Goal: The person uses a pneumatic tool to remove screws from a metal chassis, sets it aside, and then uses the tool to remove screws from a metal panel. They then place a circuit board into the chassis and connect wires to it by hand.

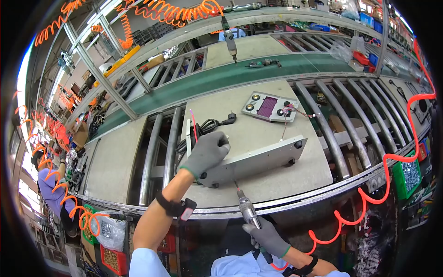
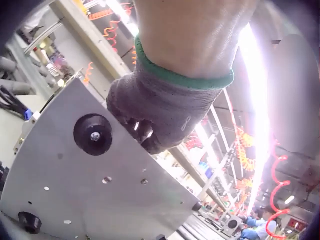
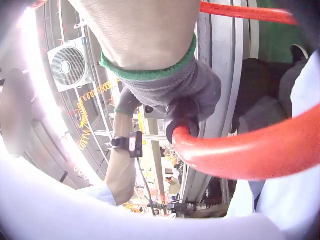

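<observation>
A grey metal housing (image 1: 254, 161) stands on its edge on the board, its flat side with black rubber feet (image 2: 93, 134) turned toward me. My gloved left hand (image 1: 207, 154) grips its upper edge near the left end, fingers curled and partly hidden in the left wrist view. In my gloved right hand (image 1: 268, 236) is an air screwdriver (image 1: 248, 210), its bit pointing up at the housing's lower edge. A red air hose (image 3: 250, 150) runs from the tool's rear. Behind the housing lies a control panel (image 1: 270, 107) with knobs and a purple window, wires hanging from it.
A coiled black power cord (image 1: 210, 124) with plug lies behind my left hand. Metal rollers (image 1: 341, 124) flank the board (image 1: 221, 101). Another screwdriver (image 1: 230, 41) hangs over the green belt (image 1: 184, 83). Bins of screws (image 1: 113, 261) sit below the front rail.
</observation>
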Motion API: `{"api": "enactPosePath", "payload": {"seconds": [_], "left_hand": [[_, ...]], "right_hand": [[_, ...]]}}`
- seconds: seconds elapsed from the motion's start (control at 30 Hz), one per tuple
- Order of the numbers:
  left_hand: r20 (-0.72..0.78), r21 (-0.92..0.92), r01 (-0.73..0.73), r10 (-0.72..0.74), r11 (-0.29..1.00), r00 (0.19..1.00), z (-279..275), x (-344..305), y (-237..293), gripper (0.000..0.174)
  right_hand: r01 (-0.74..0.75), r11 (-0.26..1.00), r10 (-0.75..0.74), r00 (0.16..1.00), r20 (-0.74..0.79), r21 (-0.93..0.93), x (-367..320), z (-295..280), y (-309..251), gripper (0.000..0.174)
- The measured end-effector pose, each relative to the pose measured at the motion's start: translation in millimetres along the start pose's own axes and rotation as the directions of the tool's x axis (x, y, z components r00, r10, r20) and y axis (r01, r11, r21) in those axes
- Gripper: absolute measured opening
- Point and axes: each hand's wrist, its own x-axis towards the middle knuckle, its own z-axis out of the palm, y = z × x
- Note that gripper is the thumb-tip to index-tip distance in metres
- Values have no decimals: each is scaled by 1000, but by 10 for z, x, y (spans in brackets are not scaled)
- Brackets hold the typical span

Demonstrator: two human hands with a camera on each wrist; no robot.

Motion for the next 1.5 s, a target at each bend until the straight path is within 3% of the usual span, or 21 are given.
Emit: {"api": "enactPosePath", "payload": {"seconds": [0.03, 0.13, 0.17, 0.3, 0.33, 0.4, 0.47, 0.5, 0.6, 0.8, 0.9, 0.97, 1.07, 1.23, 1.5], "left_hand": [[100, 87, 17, -25, 996, 995, 29, 85, -61, 21], [387, 119, 12, -57, 993, 920, 81, 273, -122, 26], [483, 191, 77, -162, 979, 860, 51, 342, -37, 28], [626, 213, 102, -216, 972, 750, 260, 600, -278, 33], [684, 241, -41, -139, 970, 716, 545, 640, -547, 34], [797, 137, 17, -121, 990, 592, 681, 750, -743, 33], [834, 147, 73, -163, 986, 526, 1026, 878, -1252, 42], [840, 140, 87, -165, 986, 517, 1044, 869, -1245, 44], [827, 107, -276, 69, 955, 558, 1160, 879, -1260, 31], [836, 119, -106, -42, 987, 547, 1281, 811, -1338, 39], [846, 120, 55, -132, 991, 516, 1360, 838, -1415, 41], [853, 166, 14, -151, 986, 499, 1406, 863, -1436, 42], [858, 271, -201, -142, 941, 493, 1218, 837, -1193, 47], [877, 297, -224, -172, 928, 449, 1061, 833, -1016, 53], [873, 298, -24, -262, 954, 412, 1222, 862, -1243, 46]], "right_hand": [[5, 1000, -5, 1000, -4, -4, 7, -1, -15, 42], [6, 1000, -6, 1000, -19, 8, 28, 25, 0, 41], [0, 1000, 0, 1000, -18, 20, 35, 38, -1, 41], [12, 997, -9, 999, -32, 75, 108, 134, 117, 38], [11, 998, -7, 999, -52, 68, 122, 159, 142, 38], [18, 998, -14, 998, -64, 62, 131, 187, 153, 34], [12, 992, -6, 999, -54, 123, 172, 176, 225, 34], [90, 992, -83, 993, -89, 83, 42, 254, 110, 24], [101, 986, -89, 991, -96, 132, 39, 261, 133, 24], [107, 977, -93, 992, -85, 186, 109, 273, 224, 25], [100, 972, -87, 994, -70, 211, 101, 268, 224, 25], [90, 969, -77, 995, -65, 229, 96, 261, 205, 24], [81, 964, -67, 996, -65, 254, 83, 298, 205, 23], [84, 962, -70, 996, -64, 261, 92, 318, 223, 24], [91, 953, -75, 995, -66, 288, 69, 371, 205, 24]]}}
